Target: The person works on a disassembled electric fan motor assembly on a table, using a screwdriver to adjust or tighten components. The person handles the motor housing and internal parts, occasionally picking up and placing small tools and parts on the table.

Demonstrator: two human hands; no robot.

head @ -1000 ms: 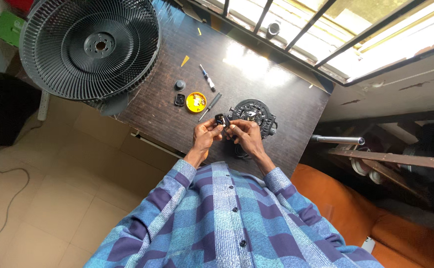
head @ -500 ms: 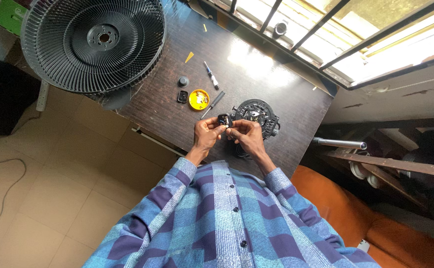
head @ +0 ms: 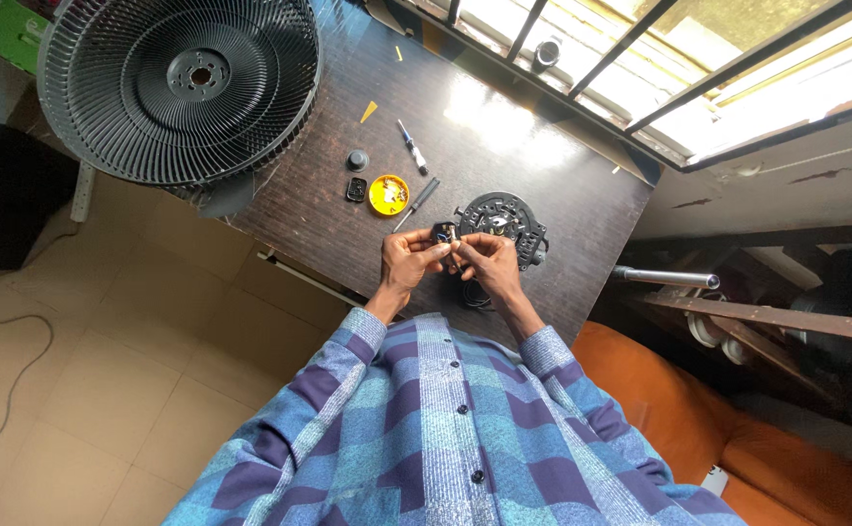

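Observation:
Both my hands meet over the near edge of a dark wooden table (head: 543,166). My left hand (head: 408,260) and my right hand (head: 482,261) pinch a small black part (head: 443,234) between the fingertips. It looks like a little electrical piece with thin wires, too small to make out. Just beyond my right hand lies a round black fan motor housing (head: 502,222). A yellow lid (head: 388,194) holding small bits sits to the left of my hands.
A large black fan grille (head: 181,86) covers the table's far left corner. Two screwdrivers (head: 412,151), a small black knob (head: 357,160) and a black clip lie near the yellow lid. A barred window runs behind the table. An orange seat (head: 699,429) stands at my right.
My hands stay together on the small part with only slight finger motion. The view has shifted a little as my head moved.

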